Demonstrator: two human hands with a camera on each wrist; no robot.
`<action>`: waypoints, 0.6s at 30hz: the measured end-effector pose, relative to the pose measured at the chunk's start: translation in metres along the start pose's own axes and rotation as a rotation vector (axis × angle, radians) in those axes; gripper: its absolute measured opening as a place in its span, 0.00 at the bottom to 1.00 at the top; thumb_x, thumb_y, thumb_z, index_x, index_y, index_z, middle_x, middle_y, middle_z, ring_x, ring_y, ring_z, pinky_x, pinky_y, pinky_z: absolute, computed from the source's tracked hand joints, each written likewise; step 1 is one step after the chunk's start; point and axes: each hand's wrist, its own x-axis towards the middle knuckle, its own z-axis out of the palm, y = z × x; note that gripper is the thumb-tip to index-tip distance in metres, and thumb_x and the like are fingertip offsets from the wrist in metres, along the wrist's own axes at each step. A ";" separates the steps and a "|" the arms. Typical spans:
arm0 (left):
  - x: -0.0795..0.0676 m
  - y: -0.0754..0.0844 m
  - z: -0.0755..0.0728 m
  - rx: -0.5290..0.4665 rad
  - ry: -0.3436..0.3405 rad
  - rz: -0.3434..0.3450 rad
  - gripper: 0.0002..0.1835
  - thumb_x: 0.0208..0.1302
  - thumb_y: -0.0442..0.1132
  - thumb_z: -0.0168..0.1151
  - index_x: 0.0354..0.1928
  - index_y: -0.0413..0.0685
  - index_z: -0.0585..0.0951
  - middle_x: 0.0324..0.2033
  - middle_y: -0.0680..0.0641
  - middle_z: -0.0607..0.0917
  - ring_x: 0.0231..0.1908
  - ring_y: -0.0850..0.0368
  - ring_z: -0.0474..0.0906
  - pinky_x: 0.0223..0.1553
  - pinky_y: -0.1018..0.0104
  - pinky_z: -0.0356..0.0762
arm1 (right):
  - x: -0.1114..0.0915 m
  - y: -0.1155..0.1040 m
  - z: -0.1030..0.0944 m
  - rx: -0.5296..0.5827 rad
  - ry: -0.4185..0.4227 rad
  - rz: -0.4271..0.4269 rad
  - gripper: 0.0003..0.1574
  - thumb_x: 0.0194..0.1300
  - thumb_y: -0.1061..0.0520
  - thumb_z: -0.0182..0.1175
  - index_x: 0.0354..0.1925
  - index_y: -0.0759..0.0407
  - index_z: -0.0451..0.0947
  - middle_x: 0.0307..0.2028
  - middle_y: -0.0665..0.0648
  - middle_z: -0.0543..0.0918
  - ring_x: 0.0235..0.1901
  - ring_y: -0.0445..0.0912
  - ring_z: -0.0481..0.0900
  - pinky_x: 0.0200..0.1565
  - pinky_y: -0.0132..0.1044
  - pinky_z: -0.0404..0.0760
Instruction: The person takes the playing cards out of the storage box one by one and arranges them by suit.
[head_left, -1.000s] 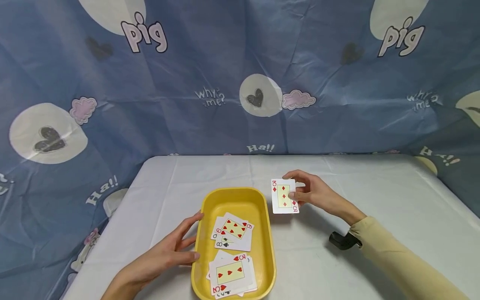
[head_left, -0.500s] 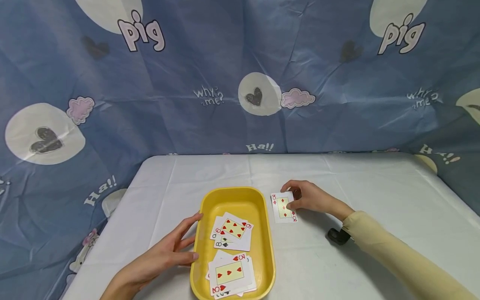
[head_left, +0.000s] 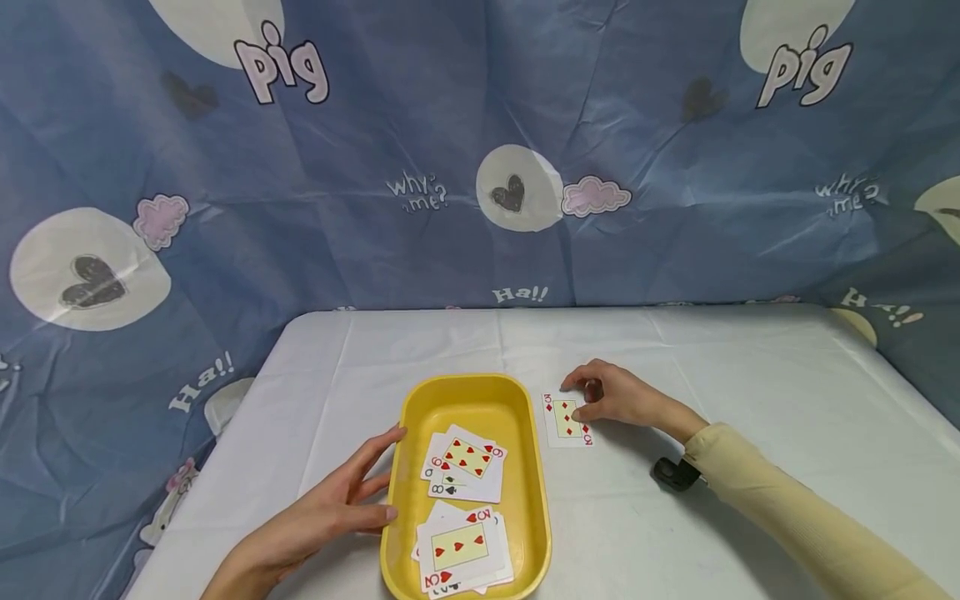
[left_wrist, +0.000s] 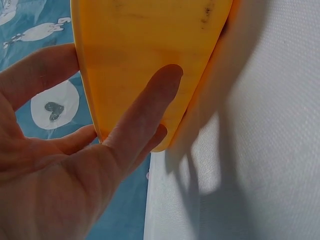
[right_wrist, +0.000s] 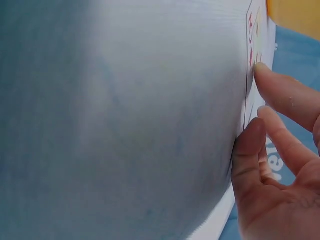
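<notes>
A three of diamonds point(head_left: 558, 433) lies face up on the white tabletop, just right of a yellow tray point(head_left: 537, 467). My right hand point(head_left: 618, 396) is bent over the card's far right corner, the thumb on its face. In the right wrist view that thumb point(right_wrist: 287, 95) meets the card point(right_wrist: 252, 37), and the other fingertips reach the cloth beside it. My left hand point(head_left: 322, 508) rests against the tray's left side. Two of its fingertips touch the rim, and in the left wrist view other fingers lie along the outer wall point(left_wrist: 130, 55).
Inside the tray lie two loose groups of playing cards, a six of hearts point(head_left: 468, 457) on top of the far one and a three of hearts point(head_left: 460, 546) on the near one. A blue printed cloth point(head_left: 450, 267) hangs behind the table point(head_left: 750, 392).
My right hand has lowered the three of diamonds from the air onto the table, and the card now lies flat. My left hand has stayed at the tray.
</notes>
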 end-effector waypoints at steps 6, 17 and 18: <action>0.001 -0.001 0.001 -0.006 0.007 -0.010 0.46 0.67 0.34 0.61 0.78 0.62 0.46 0.75 0.35 0.45 0.65 0.44 0.66 0.52 0.51 0.77 | 0.000 -0.005 0.001 0.029 0.049 -0.036 0.22 0.59 0.60 0.72 0.51 0.60 0.80 0.44 0.60 0.77 0.35 0.47 0.73 0.36 0.33 0.73; 0.001 0.001 0.000 0.020 0.016 -0.010 0.46 0.67 0.35 0.63 0.78 0.64 0.48 0.77 0.42 0.43 0.68 0.43 0.62 0.53 0.52 0.77 | 0.008 -0.062 0.006 0.219 0.120 -0.150 0.16 0.63 0.63 0.67 0.49 0.53 0.80 0.48 0.57 0.80 0.41 0.51 0.77 0.40 0.41 0.82; 0.001 0.001 0.000 0.021 0.017 -0.010 0.46 0.67 0.35 0.63 0.78 0.64 0.48 0.77 0.42 0.43 0.68 0.43 0.62 0.53 0.52 0.77 | 0.009 -0.068 0.008 0.238 0.112 -0.168 0.15 0.63 0.63 0.67 0.49 0.54 0.80 0.48 0.56 0.80 0.42 0.51 0.77 0.41 0.41 0.82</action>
